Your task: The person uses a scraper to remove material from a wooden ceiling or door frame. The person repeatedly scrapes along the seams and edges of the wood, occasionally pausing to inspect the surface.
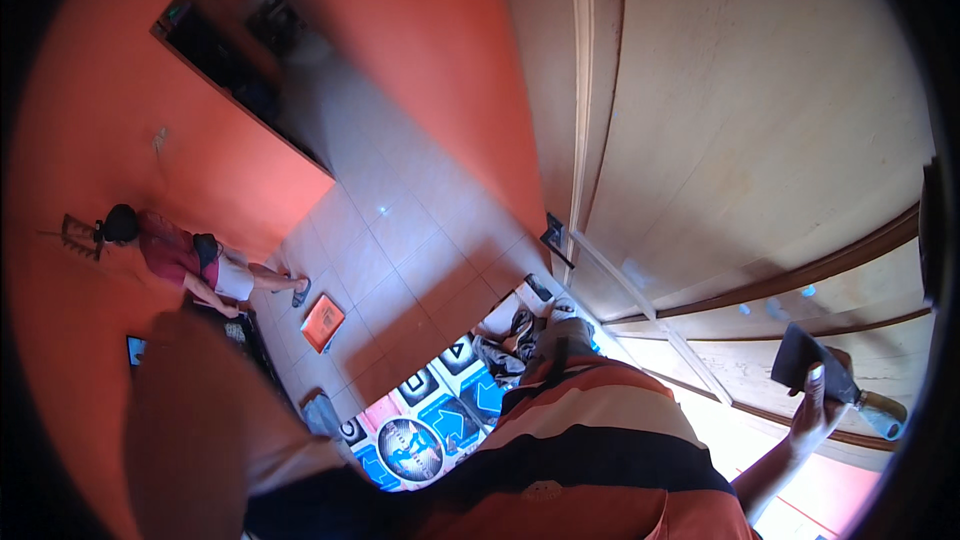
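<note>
At the right, my right hand (pixel 820 406) is closed round a putty knife (pixel 800 355) with a wide, dark, flat blade. Its handle (pixel 884 414), tan and light blue, sticks out past my fingers. The blade is up in front of pale wooden panels (pixel 750 140); I cannot tell whether it touches them. My left arm (pixel 190 420) is bent and blurred, very close at the lower left. The left hand itself is out of the picture.
Below me lies a blue, white and black patterned cover (pixel 440 420) with dark crumpled cloth (pixel 510 345) on it. An orange box (pixel 323 324) lies on the tiled floor (pixel 400 230). Another person (pixel 180 250) is at the left by the orange wall (pixel 230 130), near a doorway (pixel 240 40).
</note>
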`<state>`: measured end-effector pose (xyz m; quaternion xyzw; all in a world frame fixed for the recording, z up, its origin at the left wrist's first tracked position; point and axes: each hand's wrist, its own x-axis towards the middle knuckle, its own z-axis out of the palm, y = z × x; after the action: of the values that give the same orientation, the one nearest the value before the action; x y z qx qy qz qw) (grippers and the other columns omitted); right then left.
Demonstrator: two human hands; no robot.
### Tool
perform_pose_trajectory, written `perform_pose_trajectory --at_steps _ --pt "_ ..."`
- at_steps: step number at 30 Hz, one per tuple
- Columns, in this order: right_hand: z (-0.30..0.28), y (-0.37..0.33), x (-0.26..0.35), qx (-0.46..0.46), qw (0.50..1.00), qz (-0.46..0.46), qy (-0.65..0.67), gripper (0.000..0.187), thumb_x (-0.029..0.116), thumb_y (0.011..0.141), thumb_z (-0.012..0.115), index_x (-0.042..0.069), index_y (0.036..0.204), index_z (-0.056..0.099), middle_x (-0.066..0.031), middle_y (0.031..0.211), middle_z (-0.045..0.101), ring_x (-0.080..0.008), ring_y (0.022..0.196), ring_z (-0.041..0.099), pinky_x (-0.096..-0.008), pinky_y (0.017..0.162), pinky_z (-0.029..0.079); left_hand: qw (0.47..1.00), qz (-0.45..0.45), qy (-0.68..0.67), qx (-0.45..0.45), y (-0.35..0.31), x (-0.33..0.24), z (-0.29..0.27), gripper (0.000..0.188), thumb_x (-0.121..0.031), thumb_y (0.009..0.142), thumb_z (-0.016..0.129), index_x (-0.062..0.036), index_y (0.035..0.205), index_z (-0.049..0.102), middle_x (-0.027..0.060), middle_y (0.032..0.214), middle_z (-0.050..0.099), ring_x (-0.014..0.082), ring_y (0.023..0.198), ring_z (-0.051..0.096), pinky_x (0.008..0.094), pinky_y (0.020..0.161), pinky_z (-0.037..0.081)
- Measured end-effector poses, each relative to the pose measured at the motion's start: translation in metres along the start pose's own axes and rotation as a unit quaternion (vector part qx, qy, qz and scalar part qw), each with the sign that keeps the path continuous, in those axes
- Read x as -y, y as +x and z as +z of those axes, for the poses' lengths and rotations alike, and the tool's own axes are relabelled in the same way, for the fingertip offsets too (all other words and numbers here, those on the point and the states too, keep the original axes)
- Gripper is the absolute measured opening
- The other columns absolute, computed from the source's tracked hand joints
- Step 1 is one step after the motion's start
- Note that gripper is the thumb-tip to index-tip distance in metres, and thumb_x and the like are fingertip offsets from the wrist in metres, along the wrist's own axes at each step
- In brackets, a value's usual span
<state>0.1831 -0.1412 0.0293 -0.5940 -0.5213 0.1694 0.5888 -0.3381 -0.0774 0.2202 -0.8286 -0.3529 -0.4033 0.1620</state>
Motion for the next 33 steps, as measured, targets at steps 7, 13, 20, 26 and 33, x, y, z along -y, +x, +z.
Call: perform_pose_trajectory --at_steps 7,13,20,26,33 --pt "0.010 0.010 0.020 0.027 0.999 -0.038 -0.002 0.042 0.035 0.089 0.069 -0.005 0.100 0.059 -0.0077 0.087 0.060 -0.0088 0.061 0.052 -0.0212 0.046 0.039 0.994 -0.078 0.022 0.075 -0.018 0.038 0.031 0.020 -0.001 0.076 0.071 -0.0030 0.094 0.062 0.0055 0.076 0.061 0.0200 0.069 0.060 0.0322 0.062 0.045" --pt "0.002 0.002 0.017 0.036 0.999 -0.028 -0.012 0.043 0.034 0.089 0.069 -0.006 0.101 0.059 -0.0089 0.091 0.060 -0.0102 0.066 0.055 -0.0219 0.047 0.041 0.991 -0.102 0.027 0.087 -0.024 0.042 0.035 0.020 -0.002 0.076 0.072 -0.0026 0.094 0.062 0.0065 0.078 0.060 0.0206 0.070 0.060 0.0324 0.064 0.046" --pt "-0.013 -0.008 0.009 0.016 0.999 -0.024 -0.029 0.040 0.032 0.090 0.068 -0.006 0.100 0.059 -0.0093 0.094 0.059 -0.0107 0.066 0.055 -0.0221 0.046 0.041 0.989 -0.115 0.024 0.092 -0.028 0.044 0.041 0.021 -0.002 0.076 0.072 -0.0022 0.094 0.062 0.0076 0.080 0.060 0.0214 0.072 0.060 0.0327 0.065 0.046" --pt "-0.019 -0.021 0.003 0.007 0.999 -0.015 -0.038 0.038 0.031 0.090 0.067 -0.006 0.099 0.060 -0.0098 0.092 0.059 -0.0108 0.063 0.054 -0.0223 0.048 0.041 0.990 -0.108 0.026 0.085 -0.023 0.046 0.055 0.021 -0.003 0.076 0.072 -0.0018 0.094 0.062 0.0086 0.082 0.060 0.0220 0.074 0.060 0.0330 0.066 0.046" --pt "-0.015 -0.025 0.014 0.001 0.996 -0.024 -0.091 0.040 0.033 0.090 0.067 -0.005 0.099 0.059 -0.0075 0.084 0.059 -0.0098 0.062 0.052 -0.0221 0.055 0.040 0.987 -0.128 0.034 0.087 -0.022 0.050 0.058 0.022 -0.004 0.076 0.072 -0.0013 0.095 0.061 0.0097 0.084 0.060 0.0227 0.076 0.059 0.0332 0.068 0.046"
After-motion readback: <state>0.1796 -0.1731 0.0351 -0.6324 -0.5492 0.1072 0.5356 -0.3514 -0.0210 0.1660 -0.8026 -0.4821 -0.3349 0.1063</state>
